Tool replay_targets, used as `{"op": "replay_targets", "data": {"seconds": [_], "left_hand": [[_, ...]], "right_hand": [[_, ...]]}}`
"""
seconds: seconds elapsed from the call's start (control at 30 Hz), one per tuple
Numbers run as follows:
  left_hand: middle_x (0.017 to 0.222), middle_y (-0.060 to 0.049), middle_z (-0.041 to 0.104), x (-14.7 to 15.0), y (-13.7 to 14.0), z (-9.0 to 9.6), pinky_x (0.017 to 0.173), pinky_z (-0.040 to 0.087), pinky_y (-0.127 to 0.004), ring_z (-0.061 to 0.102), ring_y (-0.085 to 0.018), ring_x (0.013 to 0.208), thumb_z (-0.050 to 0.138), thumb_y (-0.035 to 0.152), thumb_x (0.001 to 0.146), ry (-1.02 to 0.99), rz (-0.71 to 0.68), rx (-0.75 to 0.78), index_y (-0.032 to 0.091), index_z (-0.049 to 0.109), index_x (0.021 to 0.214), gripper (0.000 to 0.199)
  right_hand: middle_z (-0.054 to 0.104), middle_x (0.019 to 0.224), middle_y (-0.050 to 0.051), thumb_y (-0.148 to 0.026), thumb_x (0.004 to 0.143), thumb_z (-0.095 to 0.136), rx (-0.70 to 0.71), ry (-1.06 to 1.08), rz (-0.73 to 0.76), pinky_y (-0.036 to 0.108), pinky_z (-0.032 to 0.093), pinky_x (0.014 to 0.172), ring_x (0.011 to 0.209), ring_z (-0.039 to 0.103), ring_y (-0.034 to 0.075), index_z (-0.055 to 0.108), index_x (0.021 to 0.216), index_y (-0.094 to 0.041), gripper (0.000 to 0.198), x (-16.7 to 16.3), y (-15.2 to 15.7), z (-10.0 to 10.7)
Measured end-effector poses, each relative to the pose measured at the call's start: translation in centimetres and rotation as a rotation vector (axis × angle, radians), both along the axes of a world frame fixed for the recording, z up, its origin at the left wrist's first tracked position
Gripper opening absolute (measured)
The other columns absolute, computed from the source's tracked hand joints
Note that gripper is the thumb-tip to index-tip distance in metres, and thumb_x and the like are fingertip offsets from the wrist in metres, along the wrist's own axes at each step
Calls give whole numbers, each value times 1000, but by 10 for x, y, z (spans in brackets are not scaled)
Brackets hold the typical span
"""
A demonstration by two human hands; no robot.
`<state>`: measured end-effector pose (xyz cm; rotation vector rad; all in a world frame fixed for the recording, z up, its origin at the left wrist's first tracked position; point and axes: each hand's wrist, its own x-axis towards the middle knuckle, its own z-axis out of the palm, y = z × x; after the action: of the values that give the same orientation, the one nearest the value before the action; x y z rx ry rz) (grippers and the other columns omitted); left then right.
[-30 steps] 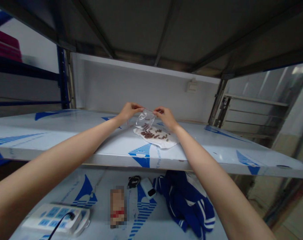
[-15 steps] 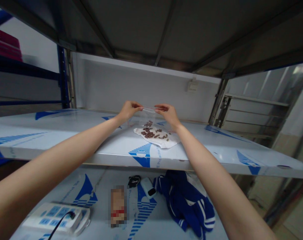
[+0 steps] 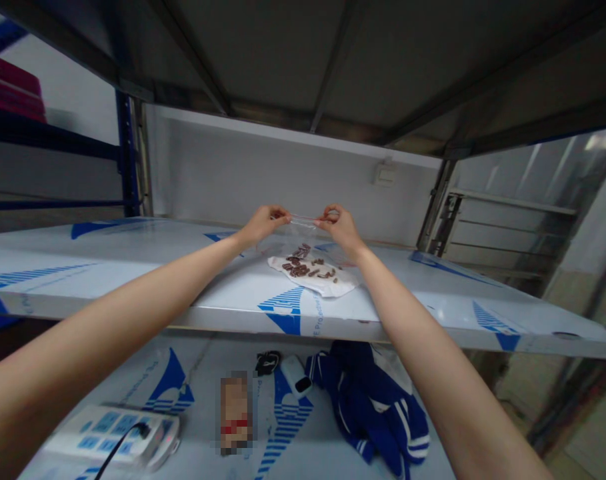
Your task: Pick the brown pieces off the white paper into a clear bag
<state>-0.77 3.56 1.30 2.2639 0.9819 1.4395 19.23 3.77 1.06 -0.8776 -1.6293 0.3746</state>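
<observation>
A clear zip-lock plastic bag (image 3: pixel 303 232) hangs between my two hands, with several dark brown pieces (image 3: pixel 303 250) low inside it. My left hand (image 3: pixel 269 221) pinches one top corner. At the opposite corner, my right hand (image 3: pixel 337 223) has its fingers closed on the top edge. Beneath the bag lies a white paper or cloth sheet (image 3: pixel 333 288) on the shelf. Several loose brown pieces (image 3: pixel 299 270) and smaller ones (image 3: pixel 327 274) are spread over the sheet; their kind is too small to make out.
The upper shelf (image 3: pixel 147 267) wears blue-printed protective film. On the lower level are a white power strip (image 3: pixel 117 437), a blurred-out item (image 3: pixel 237 413), a black cord bundle (image 3: pixel 268 362), a pale blue device (image 3: pixel 297 377) and blue striped fabric (image 3: pixel 373 407). A dark shelf (image 3: pixel 273 60) hangs overhead.
My hands have moved slightly farther apart, the right one shifting right, and the bag's top edge is stretched wider. The bag has shifted a little to the right.
</observation>
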Motion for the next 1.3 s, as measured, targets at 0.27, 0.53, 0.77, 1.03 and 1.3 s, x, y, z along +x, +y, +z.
{"op": "replay_targets", "data": {"seconds": [0.27,0.53,0.77,1.03,1.3], "left_hand": [[76,-7,67,7,-1,-3,73,41,-28,57,-16,73,59,28,75,-7,-99,-10,12,65,73,18],[74,-6,66,9,-7,2,67,40,-28,54,-15,68,59,31,75,5,-46,51,11,67,78,21],[75,-5,64,11,-9,1,68,39,-28,53,-15,71,56,30,77,45,-78,60,11,65,77,21],[78,-6,67,10,-3,-2,68,39,-27,55,-15,71,59,31,76,4,-51,133,11,67,80,22],[70,-4,66,11,-11,-2,62,37,-26,53,-13,64,60,32,76,46,-41,124,12,68,75,22]], "right_hand": [[67,81,6,-26,68,65,5,-150,106,27,45,74,77,60,15,61,85,-15,20,-8,-12,-1],[68,74,5,-32,71,63,12,-187,75,27,43,71,73,59,16,67,72,-15,17,-10,-12,-1],[62,64,3,-31,69,63,-38,-193,79,26,40,63,64,54,14,61,62,-15,18,-9,-17,3],[56,62,0,-39,69,60,12,-138,157,23,36,55,56,47,10,59,70,-16,23,-12,-15,-1],[63,67,4,-38,62,68,3,-109,136,26,39,58,59,51,12,66,72,-14,26,-10,-15,-1]]}}
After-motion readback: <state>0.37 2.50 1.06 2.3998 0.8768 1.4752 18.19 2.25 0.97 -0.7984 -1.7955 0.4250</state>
